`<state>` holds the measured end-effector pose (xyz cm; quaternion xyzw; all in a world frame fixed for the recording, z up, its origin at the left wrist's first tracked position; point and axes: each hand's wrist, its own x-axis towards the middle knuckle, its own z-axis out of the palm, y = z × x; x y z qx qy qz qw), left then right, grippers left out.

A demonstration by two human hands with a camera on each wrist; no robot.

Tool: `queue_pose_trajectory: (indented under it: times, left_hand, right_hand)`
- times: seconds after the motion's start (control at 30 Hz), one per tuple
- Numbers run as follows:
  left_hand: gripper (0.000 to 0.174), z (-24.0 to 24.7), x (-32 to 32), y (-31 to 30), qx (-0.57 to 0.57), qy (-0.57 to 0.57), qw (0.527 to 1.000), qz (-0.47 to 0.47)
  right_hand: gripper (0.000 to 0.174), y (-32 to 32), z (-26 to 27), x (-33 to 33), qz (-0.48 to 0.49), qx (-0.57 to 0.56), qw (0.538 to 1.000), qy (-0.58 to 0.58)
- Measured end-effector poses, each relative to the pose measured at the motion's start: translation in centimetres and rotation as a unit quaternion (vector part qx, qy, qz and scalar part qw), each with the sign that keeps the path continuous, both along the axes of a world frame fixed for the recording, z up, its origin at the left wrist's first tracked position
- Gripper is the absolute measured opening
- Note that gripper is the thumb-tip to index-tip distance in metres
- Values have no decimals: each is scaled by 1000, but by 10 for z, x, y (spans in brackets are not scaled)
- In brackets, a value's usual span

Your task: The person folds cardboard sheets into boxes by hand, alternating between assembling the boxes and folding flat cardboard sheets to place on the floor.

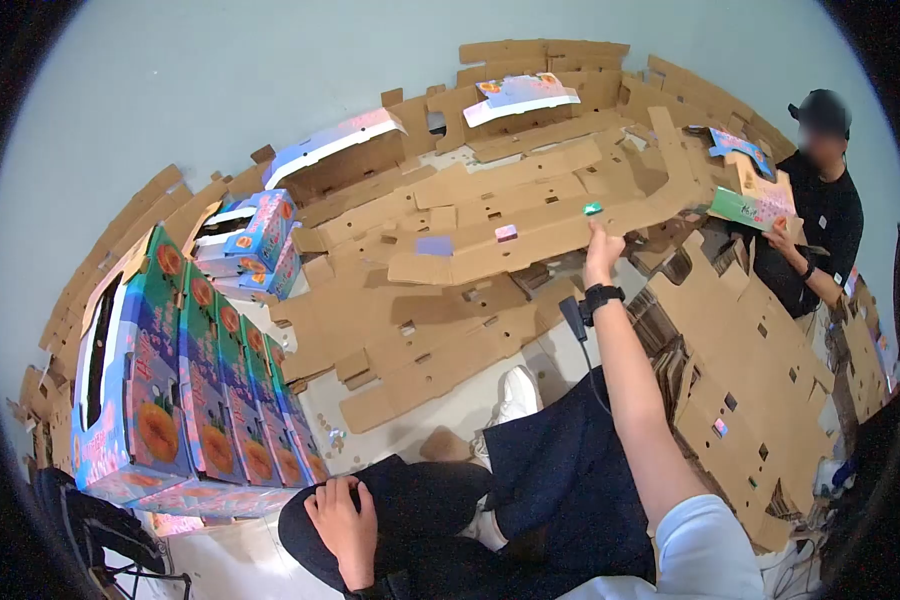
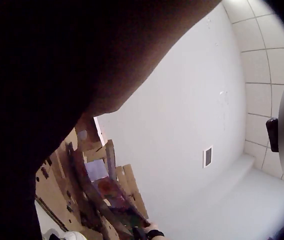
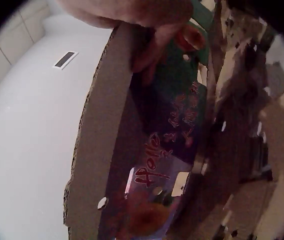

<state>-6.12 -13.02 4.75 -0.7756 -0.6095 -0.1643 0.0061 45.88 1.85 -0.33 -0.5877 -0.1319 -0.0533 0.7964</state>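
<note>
Fingers of the right hand (image 1: 603,252) clamped over the near edge of the blank (image 1: 550,230), some showing against its printed underside in the right wrist view. Left hand (image 1: 345,522) rests on the leg (image 1: 415,490), nearer the wearer than the blank, fingers relaxed, holding nothing. Blank extends ahead, brown face up, above loose cardboard (image 1: 370,320). Left of blank: boxes (image 1: 210,390). Right of blank: stack (image 1: 760,365); farther right, second person (image 1: 820,195) holding a printed piece (image 1: 755,208).

Judgement: one-handed grip sits off the blank's middle, so its long left end may sag or twist. Better to support that end with the left hand, grip solid panel, keep flaps from snagging.
</note>
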Motion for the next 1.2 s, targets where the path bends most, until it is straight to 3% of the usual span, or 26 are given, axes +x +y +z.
queue_pose_trajectory:
  times: [0.1, 0.17, 0.2, 0.3, 0.37, 0.53, 0.6, 0.7, 0.77, 0.9, 1.03, 1.1, 1.17, 1.2]
  left_hand:
    - [10, -4, 0, -1, 5, -16, 1000, 7]
    - [10, -7, 1, 0, 10, -25, 1000, 9]
    - [10, -8, 2, 0, 17, -19, 1000, 3]
    - [10, -11, 1, 1, 34, -20, 999, -9]
    - [11, -12, 1, 1, 45, -27, 999, -13]
    - [12, -16, -1, 1, 59, -17, 998, -9]
    - [13, -16, -2, 0, 54, -13, 998, -6]
    - [15, -16, -2, 1, 49, -2, 999, -6]
    - [16, -15, -2, 1, 44, 6, 999, -7]
    - [18, -12, 3, 1, 49, 0, 999, 8]
    - [20, -13, 1, 0, 22, 19, 1000, 7]
    - [19, -12, 2, -1, 23, 16, 1000, 6]
    - [19, -13, 6, -1, 21, 12, 1000, 1]
    - [19, -12, 7, 0, 24, 18, 1000, 1]
  right_hand:
    - [21, 13, 15, 27, 9, 43, 999, -20]
    - [21, 13, 46, 27, 74, -36, 992, 92]
    - [26, 15, 62, 14, 104, 103, 989, 16]
    - [35, 38, 119, 1, 184, 123, 974, 51]
    - [36, 64, 144, -8, 234, 111, 966, -10]
    - [43, 77, 244, -90, 385, 162, 907, -58]
    - [44, 61, 273, -117, 470, 197, 855, -103]
    - [46, 24, 282, -154, 483, 295, 813, -137]
    - [45, 7, 264, -158, 476, 304, 814, -134]
    - [46, -16, 185, -153, 483, 353, 801, 28]
    - [58, -14, 48, -150, 402, 229, 862, 206]
    - [62, -8, -52, -151, 376, 173, 874, 255]
    - [61, -24, -106, -139, 237, 110, 873, 411]
    - [61, -25, -152, -124, 232, 109, 874, 413]
